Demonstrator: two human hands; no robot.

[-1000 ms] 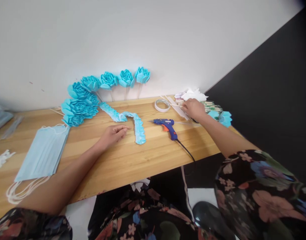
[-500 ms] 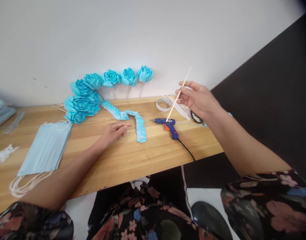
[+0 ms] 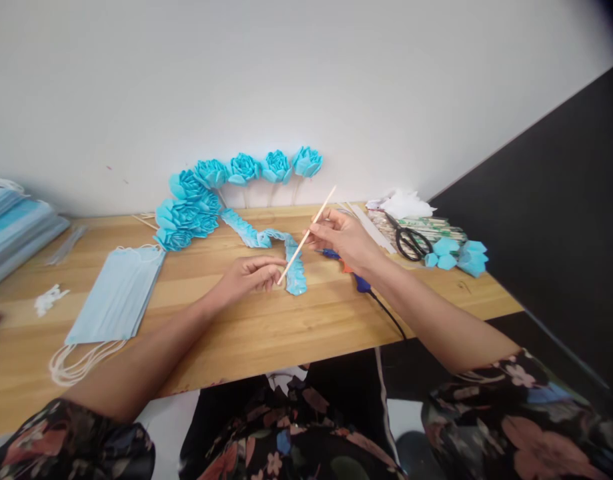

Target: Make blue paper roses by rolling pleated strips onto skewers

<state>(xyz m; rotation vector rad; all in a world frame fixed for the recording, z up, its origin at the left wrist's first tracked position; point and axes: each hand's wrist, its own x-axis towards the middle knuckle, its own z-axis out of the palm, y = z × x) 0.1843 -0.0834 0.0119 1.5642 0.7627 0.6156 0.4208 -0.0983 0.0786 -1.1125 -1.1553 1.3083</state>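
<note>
Pale wall (image 3: 286,80) rises behind a wood-grain table (image 3: 211,347), where a ruffled blue strip (image 3: 295,277) lies bent. Slanting across that strip in the view is a thin wooden stick (image 3: 297,251), its upper tip leaning right. Fingers and thumb of the right hand (image 3: 345,239) have the stick pinched partway along its length. Just left of the strip, the left hand (image 3: 243,277) has its fingers curled and nearly together; whether they touch the stick's lower end, I cannot tell. Right of the strip is a blue glue gun (image 3: 362,283), partly hidden by the right hand. Farther right of the strip lie black-handled scissors (image 3: 415,245) and light-blue pieces (image 3: 472,258). Blue flowers (image 3: 186,212) cluster behind the strip to its left; face masks (image 3: 117,293) lie well left of it.
</note>
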